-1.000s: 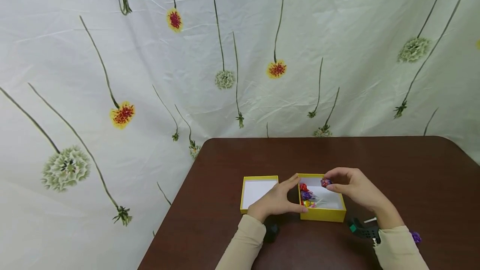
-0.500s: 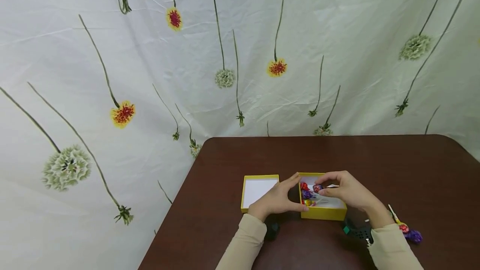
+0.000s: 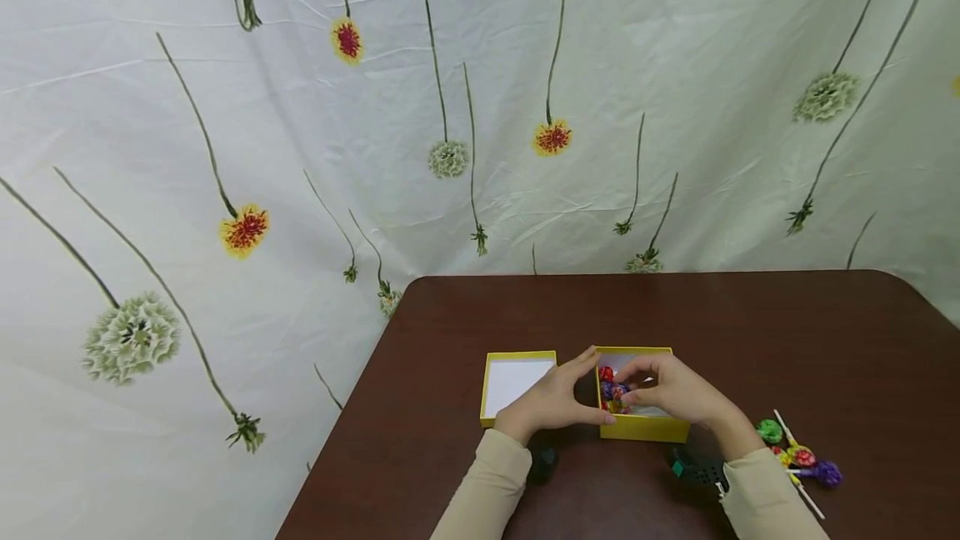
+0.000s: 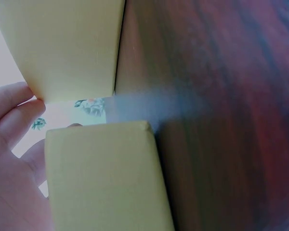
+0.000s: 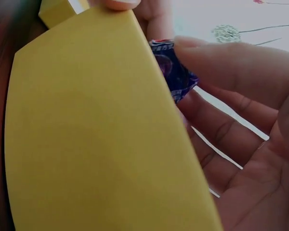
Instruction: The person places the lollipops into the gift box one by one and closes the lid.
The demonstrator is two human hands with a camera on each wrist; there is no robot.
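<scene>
An open yellow box (image 3: 645, 429) with a white inside stands on the table. My left hand (image 3: 551, 401) grips its left side, thumb at the near corner and fingers at the far one. Over the inside of the box, my right hand (image 3: 675, 388) pinches a wrapped lollipop (image 3: 619, 391) between thumb and fingers. That lollipop's dark blue and purple wrapper (image 5: 173, 72) shows past the box edge in the right wrist view. Along the left inner wall lie other lollipops, among them a red one (image 3: 606, 373). The right hand hides part of the box's inside.
A shallow yellow tray (image 3: 488, 421), white inside, lies left of the box, partly behind my left hand. Several lollipops lie by my right forearm, among them a green one (image 3: 768, 431) and a purple one (image 3: 827, 473). A flower-printed cloth (image 3: 480, 107) hangs behind the dark table (image 3: 450, 315).
My right hand has moved left and down into the box, bringing the pinched lollipop beside the others. More of the loose lollipops at right now show. The left hand has stayed put.
</scene>
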